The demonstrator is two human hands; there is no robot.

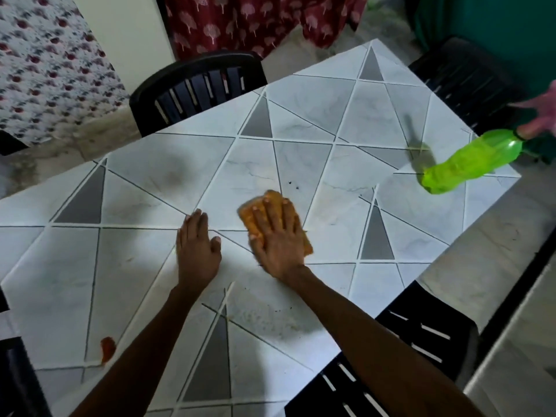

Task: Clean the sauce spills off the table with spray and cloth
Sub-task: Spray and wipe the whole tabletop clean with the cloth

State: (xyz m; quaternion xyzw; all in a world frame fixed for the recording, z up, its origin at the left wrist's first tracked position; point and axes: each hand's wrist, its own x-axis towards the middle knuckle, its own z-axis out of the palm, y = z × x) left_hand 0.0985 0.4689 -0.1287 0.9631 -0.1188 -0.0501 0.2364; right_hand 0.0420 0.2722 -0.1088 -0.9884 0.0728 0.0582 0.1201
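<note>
Now we are pressing our right hand (pixel 278 239) flat on the orange cloth (pixel 272 194), fingers straight and spread, not curled round it. The cloth is lying near the middle of the table (pixel 316 115), mostly covered by the palm, with its far edge and right corner showing. Our left hand (pixel 197 248) is resting just beside it on the tabletop, fingers straight and close together, holding nothing. A few dark specks (pixel 293 184) are sitting just beyond the cloth. Closer to us, between our forearms, a faint speckled smear (pixel 270 317) is showing on the pale surface. A red sauce spill (pixel 107 349) is lying well apart from the cloth, near the table's left edge. At the far right corner, a green bottle (pixel 469 162) is tilting over the table, held at its neck by another person's hand (pixel 541 118), which is blurred; we cannot tell whether its base is touching the top. Black chairs are standing at the far side (pixel 195 85) and the right side (pixel 421 335).
</note>
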